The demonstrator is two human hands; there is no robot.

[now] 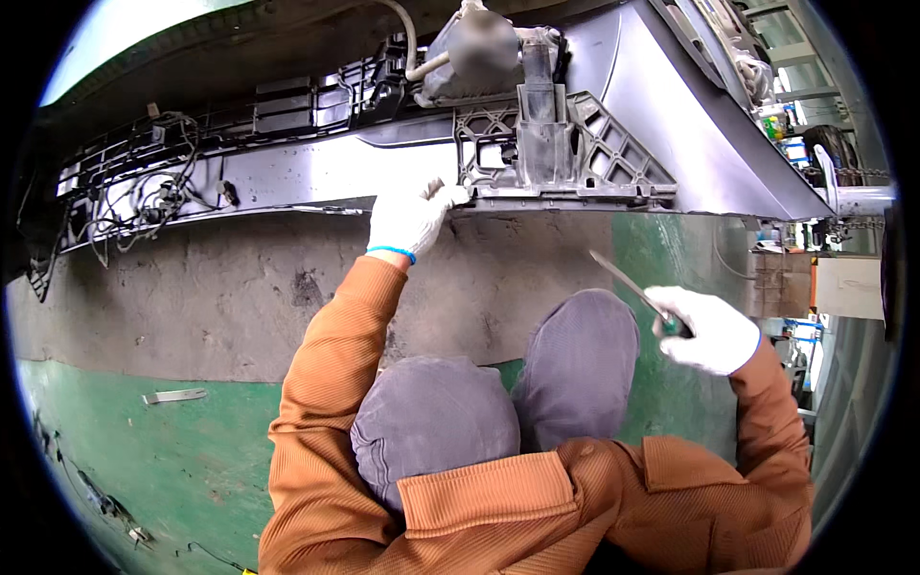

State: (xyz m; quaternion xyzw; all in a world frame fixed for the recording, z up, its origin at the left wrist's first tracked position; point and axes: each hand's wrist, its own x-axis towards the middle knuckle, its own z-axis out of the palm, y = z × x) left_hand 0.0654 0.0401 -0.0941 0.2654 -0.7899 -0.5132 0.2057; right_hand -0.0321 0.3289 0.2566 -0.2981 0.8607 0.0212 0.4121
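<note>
A silver car bumper cover (335, 172) lies with its inner side facing me, and a black ribbed bracket (613, 153) sits along its near edge. My left hand (412, 216), in a white glove with a blue cuff edge, grips that edge beside the bracket's left end; its fingertips curl over the rim. Out to the right, my right hand (707, 329), also gloved in white, is closed around the green handle of a screwdriver (628, 284). Its long metal shaft points up and left, apart from the bumper.
Loose wiring (158, 196) hangs on the bumper's left part. A cloudy plastic tank (470, 57) with a hose is mounted near the bracket. Grey matting (240, 297) covers part of the green floor, where a flat metal tool (174, 396) lies. Cardboard boxes (848, 285) stand at right.
</note>
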